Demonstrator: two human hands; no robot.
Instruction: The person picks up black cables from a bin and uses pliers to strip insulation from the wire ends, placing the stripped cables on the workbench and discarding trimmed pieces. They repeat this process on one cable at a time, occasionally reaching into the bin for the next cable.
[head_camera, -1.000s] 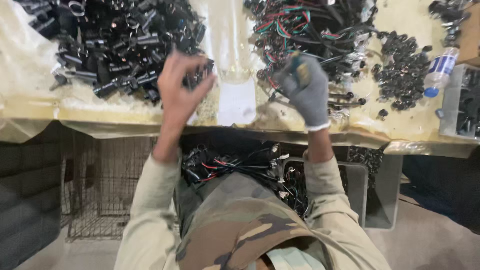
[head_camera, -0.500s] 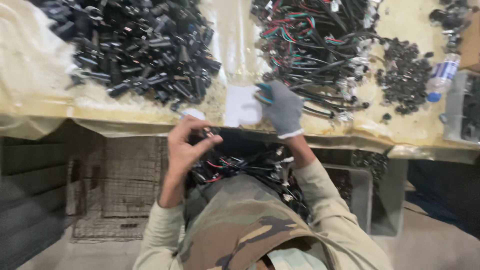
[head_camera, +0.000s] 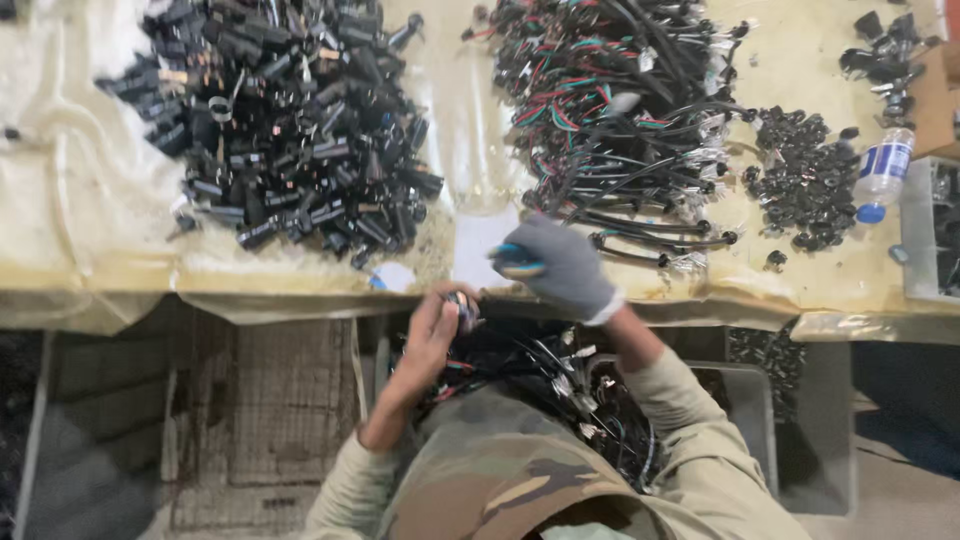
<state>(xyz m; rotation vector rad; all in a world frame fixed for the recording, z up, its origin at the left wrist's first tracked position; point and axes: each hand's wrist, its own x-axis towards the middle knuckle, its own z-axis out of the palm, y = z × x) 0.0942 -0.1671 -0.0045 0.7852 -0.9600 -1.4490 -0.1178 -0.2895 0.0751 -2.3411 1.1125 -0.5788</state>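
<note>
Your left hand (head_camera: 432, 330) is pinching a connector (head_camera: 464, 308); your gloved right hand (head_camera: 562, 268) is gripping a blue tool (head_camera: 518, 264). Below both grips, a bin (head_camera: 752, 400) is holding wires (head_camera: 560, 385).

Table (head_camera: 90, 250) top is crowding up: black connector pile (head_camera: 290, 130) is taking the left-centre, wire tangle (head_camera: 620, 110) is filling centre-right. Betw. them a bare strip is running down to the white sheet (head_camera: 478, 245) – the only open lane to the far edge. Small black parts (head_camera: 805, 180), bottle (head_camera: 882, 170) & tray (head_camera: 932, 230) are blocking the right end. Far left is lying bare. Below the edge, wires in the lap (head_camera: 530, 370) are crowding both hands; bin (head_camera: 760, 400) is boxing in the right elbow.
</note>
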